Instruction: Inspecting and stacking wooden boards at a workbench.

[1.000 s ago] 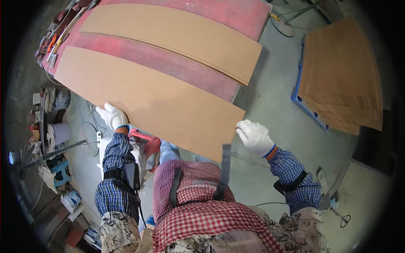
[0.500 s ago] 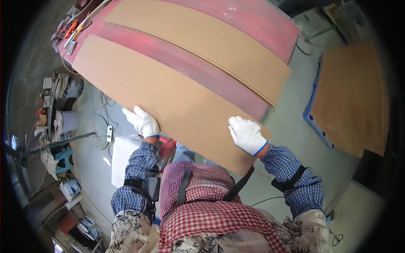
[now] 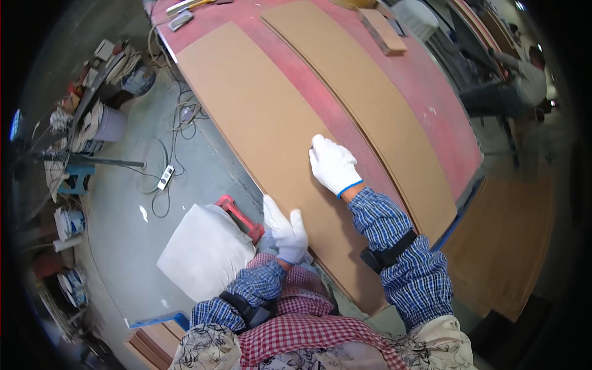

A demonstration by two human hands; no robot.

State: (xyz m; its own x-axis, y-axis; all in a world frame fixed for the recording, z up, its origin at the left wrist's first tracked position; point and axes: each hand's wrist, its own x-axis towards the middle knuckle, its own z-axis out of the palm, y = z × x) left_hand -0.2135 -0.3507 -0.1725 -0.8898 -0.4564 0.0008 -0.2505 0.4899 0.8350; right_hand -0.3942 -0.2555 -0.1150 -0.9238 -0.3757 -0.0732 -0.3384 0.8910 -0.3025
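A long tan board [image 3: 259, 105] lies on a red-topped table [image 3: 431, 117], its near end close to my body. My left hand [image 3: 285, 231], in a white knit glove, is at the board's left long edge with fingers stretched out and thumb raised. On the board's top, near its right edge, rests my right hand [image 3: 333, 165], also gloved. Its fingers are curled under, and whatever they hold, if anything, is hidden. Beyond a strip of red tabletop lies a second stack of tan boards [image 3: 370, 98], parallel to the first.
A white-covered seat [image 3: 206, 250] stands at my left, beside a red frame [image 3: 240, 217]. A power strip [image 3: 165, 177] and cables lie on the floor. A wooden block [image 3: 382, 32] sits on the table's far side. Another person [image 3: 527, 80] is at far right, beyond stacked boards [image 3: 499, 240].
The view has turned, so the boards run more steeply. My right hand has shifted from near the board's near end to farther along it. My left hand stays by the left long edge.
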